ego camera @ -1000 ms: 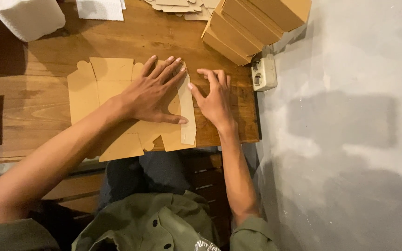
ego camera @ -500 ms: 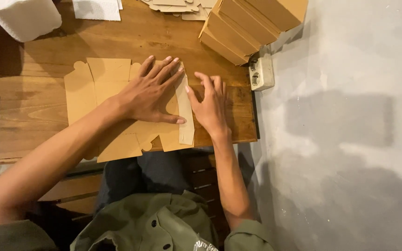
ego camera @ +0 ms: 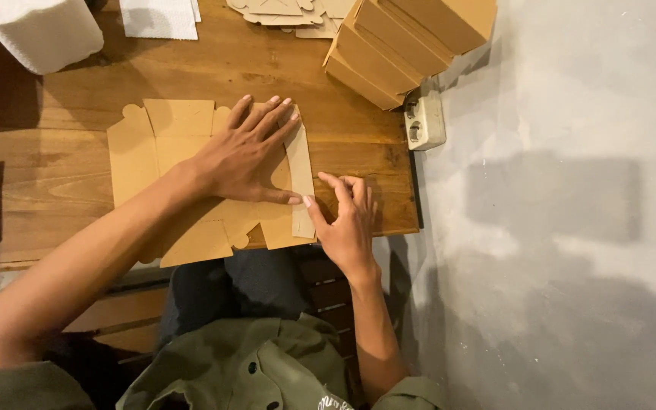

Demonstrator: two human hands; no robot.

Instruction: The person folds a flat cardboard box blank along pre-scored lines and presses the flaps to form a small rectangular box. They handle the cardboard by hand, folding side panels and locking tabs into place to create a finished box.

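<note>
L hand (ego camera: 241, 159) flat, open on cardboard blank (ego camera: 153, 144); R hand (ego camera: 347, 216) open, fingertips at folded side flap (ego camera: 299, 178).

A small packing workshop: stacked cardboard boxes (ego camera: 411, 42) on a wooden worktable (ego camera: 62, 175).

A single head-worn camera looks almost straight down from above the person's own chest, whose green shirt (ego camera: 244, 372) fills the lower middle of the frame. It sits close enough that the wooden desk (ego camera: 62, 182) takes the upper left and centre, with both forearms reaching up from the bottom edge. The grey floor (ego camera: 571, 228) fills the whole right side.
</note>
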